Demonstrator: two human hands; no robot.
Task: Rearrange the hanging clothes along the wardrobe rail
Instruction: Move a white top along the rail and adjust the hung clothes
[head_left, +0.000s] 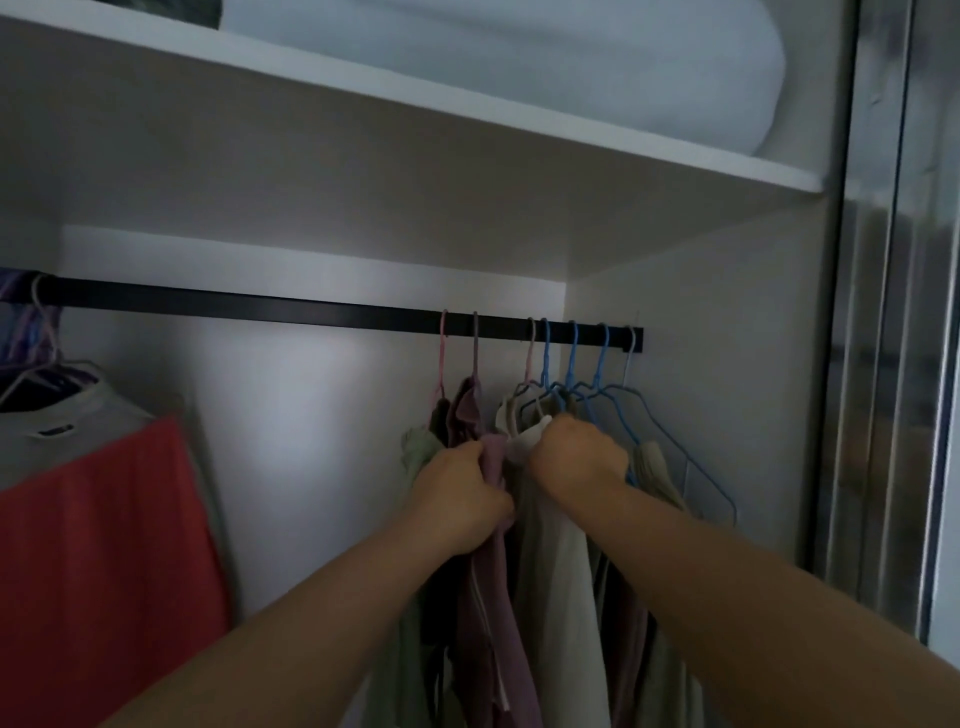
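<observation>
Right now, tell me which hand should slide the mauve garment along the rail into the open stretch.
Left, probably. The left hand already grips the mauve garment and lies nearest the bare rail. The right hand grips the pale garment among the blue hangers.

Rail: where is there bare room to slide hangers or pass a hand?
The rail is bare between the red garment group at far left and the pink hanger. Crowded at right: hooks run to the rail's end, where left hand and right hand grip clothes.

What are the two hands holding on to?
The left hand grips the mauve garment near its shoulder; the right hand grips the cream garment near its top.
</observation>
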